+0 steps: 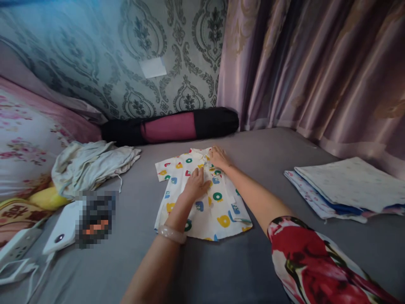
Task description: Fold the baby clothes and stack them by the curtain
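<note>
A small short-sleeved shirt (207,202), white with bright printed motifs, lies spread out on the grey sheet (136,266) in front of the person, its collar (200,151) pointing away and its hem (215,239) towards them. The left hand (198,184) rests on the upper front of the shirt with its fingers apart, gripping nothing that shows; a pale bangle (171,234) circles that wrist. The right hand (220,158) touches the shirt beside the collar, at the shoulder, its fingers bent over the edge; whether they pinch the cloth or only press on it, I cannot tell. One sleeve (163,169) lies out to the left, while the other is not clearly visible around the right arm. The fabric looks thin, light and soft, so it should bend easily, crease readily and slide a little on the sheet if pulled from one side only. It hardly seems fragile, and the collar is probably its stiffest part. Good holds would be the two shoulder seams, or a shoulder and the hem corner below it, with a flat palm keeping the middle from shifting. A folded stack of cloth (348,183) sits well apart to the right, and a crumpled cloth (91,166) lies to the left.
</note>
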Action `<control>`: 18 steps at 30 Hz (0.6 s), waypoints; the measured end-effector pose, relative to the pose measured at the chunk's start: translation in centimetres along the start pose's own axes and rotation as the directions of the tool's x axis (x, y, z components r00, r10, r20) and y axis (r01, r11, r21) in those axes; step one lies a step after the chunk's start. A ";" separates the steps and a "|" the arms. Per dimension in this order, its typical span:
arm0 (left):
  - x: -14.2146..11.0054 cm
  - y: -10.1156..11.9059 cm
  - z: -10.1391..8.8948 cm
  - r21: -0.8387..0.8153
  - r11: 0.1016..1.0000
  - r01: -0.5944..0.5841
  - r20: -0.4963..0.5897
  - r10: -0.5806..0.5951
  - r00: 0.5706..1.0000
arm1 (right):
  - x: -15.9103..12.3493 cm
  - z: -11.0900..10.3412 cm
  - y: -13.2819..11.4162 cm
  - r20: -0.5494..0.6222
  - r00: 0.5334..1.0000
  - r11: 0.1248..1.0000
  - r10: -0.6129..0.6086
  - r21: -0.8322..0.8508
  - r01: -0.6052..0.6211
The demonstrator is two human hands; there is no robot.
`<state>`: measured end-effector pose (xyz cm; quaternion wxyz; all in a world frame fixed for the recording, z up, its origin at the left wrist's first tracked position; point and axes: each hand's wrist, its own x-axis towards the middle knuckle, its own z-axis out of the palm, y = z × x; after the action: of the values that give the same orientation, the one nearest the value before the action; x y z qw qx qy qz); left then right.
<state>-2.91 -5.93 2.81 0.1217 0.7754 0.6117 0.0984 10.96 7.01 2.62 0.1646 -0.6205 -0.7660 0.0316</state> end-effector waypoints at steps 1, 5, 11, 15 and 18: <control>-0.8 -0.2 -0.2 0.013 0.998 0.058 0.018 -0.058 0.998 | -0.2 0.4 -0.4 0.022 0.999 1.000 -0.027 -0.006 0.028; -3.7 -0.9 -0.2 0.048 0.981 0.189 0.019 -0.190 0.982 | -0.3 1.7 -0.9 0.145 0.989 0.999 -0.023 -0.030 0.028; -5.6 -1.5 1.4 0.048 0.981 0.188 -0.042 -0.186 0.982 | 0.0 2.5 -0.2 0.195 0.981 1.000 -0.001 -0.030 0.007; -5.6 -1.4 1.6 0.043 0.980 0.196 -0.043 -0.194 0.980 | 0.0 2.6 -0.2 0.197 0.980 1.000 0.008 -0.023 -0.004; -5.8 -1.3 1.4 0.036 0.978 0.204 -0.047 -0.202 0.978 | -0.1 2.6 -0.3 0.198 0.980 1.000 0.012 -0.020 -0.008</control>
<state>-5.01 -11.36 1.07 0.1020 0.7091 0.6919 0.0898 9.94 7.21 0.25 0.0817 -0.6196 -0.7758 0.0867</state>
